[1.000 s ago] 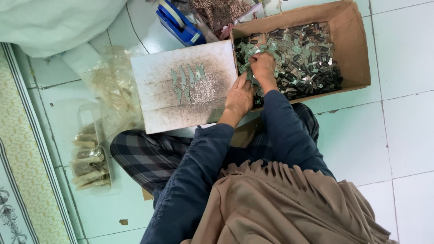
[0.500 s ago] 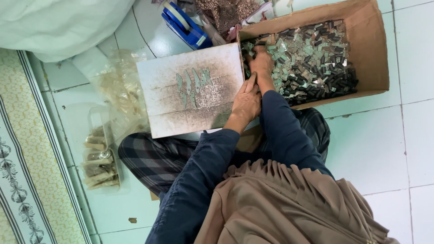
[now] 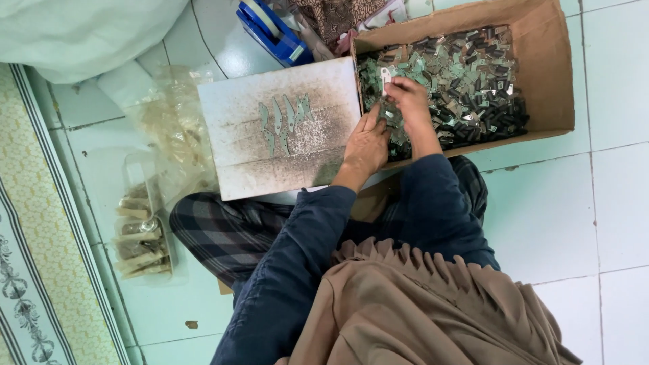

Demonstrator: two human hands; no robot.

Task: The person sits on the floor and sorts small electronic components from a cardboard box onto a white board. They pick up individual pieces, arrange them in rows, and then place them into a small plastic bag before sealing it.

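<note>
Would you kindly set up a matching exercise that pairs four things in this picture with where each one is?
Things:
1. cardboard box
2. white board
3. blue tape dispenser
4. clear plastic bag

Places:
A. at the top edge, above the board
B. lower left on the floor, holding tan bundles
C. on the right, full of small metal pieces
D. in the middle, with a few flat green pieces lying on it

Pairs: 1-C, 2-D, 3-A, 4-B
</note>
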